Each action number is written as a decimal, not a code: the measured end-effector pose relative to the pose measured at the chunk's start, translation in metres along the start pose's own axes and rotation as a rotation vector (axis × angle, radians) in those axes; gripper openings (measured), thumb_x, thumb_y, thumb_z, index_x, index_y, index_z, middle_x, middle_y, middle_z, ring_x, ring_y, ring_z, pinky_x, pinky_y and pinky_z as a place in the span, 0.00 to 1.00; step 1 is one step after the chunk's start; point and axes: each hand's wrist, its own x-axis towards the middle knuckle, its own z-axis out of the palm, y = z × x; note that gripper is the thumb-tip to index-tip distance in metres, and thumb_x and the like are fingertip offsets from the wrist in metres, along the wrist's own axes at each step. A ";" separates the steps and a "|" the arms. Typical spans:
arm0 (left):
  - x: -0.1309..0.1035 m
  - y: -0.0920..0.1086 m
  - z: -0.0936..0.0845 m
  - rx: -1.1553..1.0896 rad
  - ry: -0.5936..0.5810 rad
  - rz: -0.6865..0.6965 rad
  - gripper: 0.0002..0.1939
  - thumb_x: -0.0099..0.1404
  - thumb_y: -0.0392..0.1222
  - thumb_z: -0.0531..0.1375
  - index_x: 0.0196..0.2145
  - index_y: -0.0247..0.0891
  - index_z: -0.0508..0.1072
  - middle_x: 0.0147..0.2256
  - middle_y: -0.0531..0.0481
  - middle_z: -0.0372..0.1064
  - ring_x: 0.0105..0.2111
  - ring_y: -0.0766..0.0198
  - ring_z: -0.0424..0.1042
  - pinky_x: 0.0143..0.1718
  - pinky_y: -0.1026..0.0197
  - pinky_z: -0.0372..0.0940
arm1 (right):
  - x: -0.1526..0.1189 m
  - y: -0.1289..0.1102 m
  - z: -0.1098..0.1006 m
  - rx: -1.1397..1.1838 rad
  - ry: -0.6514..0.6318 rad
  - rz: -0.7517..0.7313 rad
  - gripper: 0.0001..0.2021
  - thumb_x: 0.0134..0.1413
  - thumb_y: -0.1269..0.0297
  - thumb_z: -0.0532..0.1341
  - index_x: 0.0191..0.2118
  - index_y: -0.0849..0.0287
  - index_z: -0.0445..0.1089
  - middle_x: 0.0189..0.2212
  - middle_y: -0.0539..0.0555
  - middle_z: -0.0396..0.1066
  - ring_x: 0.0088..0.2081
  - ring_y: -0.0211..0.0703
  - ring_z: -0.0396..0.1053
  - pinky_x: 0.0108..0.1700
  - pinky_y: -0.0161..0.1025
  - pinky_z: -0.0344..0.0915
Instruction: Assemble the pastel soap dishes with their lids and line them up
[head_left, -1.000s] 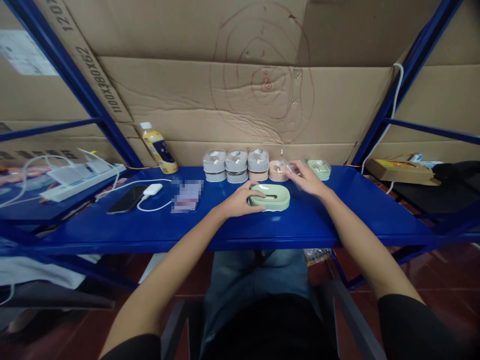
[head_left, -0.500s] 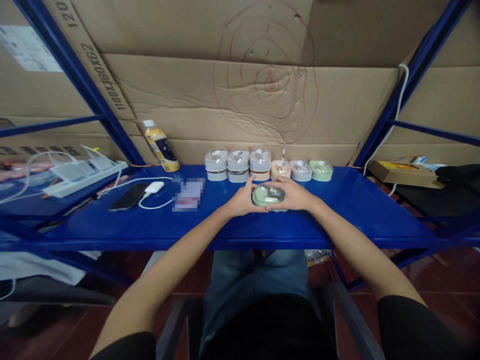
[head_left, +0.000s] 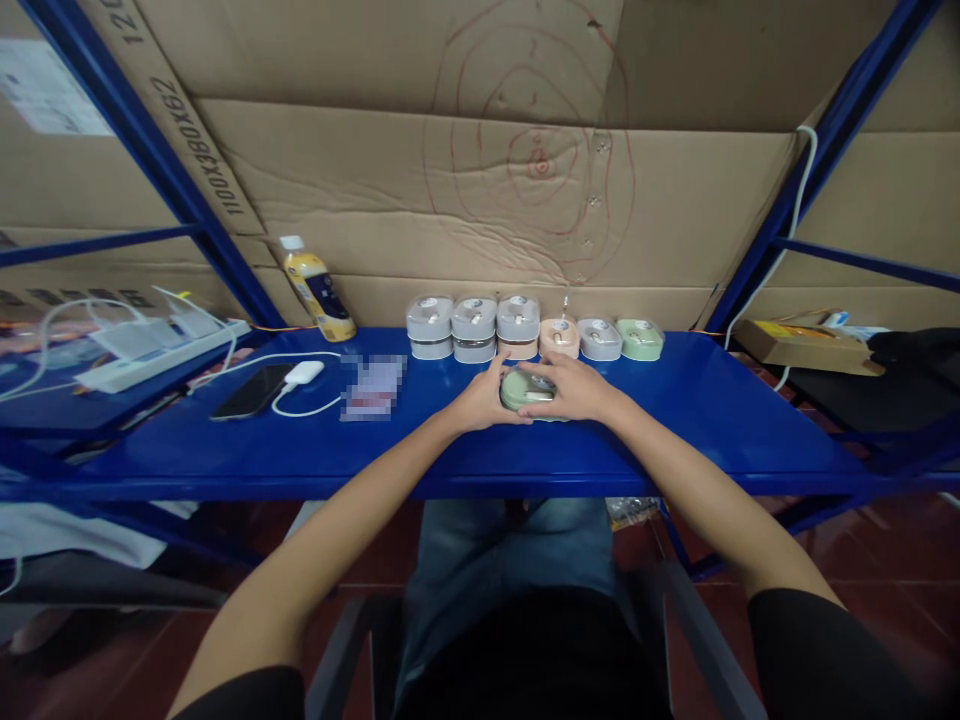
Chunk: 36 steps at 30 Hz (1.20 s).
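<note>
A small rounded green case (head_left: 514,388) with a clear lid is between my hands near the middle of the blue shelf. My left hand (head_left: 480,400) wraps its left side, thumb at the back and fingers along the front. From the right, my right hand (head_left: 577,390) grips the case and covers part of its lid. Just behind stand similar cases: a left stack (head_left: 430,320), a middle stack (head_left: 475,322) and a right stack (head_left: 518,320), each two high. Beside them sit a single peach case (head_left: 559,340), a grey case (head_left: 599,340) and a light green case (head_left: 640,341).
On the left of the shelf (head_left: 720,430) lie a phone (head_left: 251,392), a white charger (head_left: 304,373) with cable and a blurred-out flat item (head_left: 373,388). A yellow drink bottle (head_left: 321,292) leans by the cardboard wall (head_left: 360,190). Blue posts flank both sides.
My right hand has shifted slightly left over the green case and covers more of its lid. My left hand keeps its hold. The whole view has shifted slightly.
</note>
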 end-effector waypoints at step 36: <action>0.006 0.003 -0.013 0.065 0.306 0.002 0.30 0.65 0.47 0.70 0.60 0.40 0.65 0.51 0.41 0.74 0.43 0.58 0.77 0.40 0.55 0.72 | -0.007 0.163 -0.041 -0.238 0.474 1.127 0.44 0.54 0.41 0.71 0.69 0.62 0.64 0.63 0.78 0.65 0.63 0.76 0.66 0.62 0.66 0.60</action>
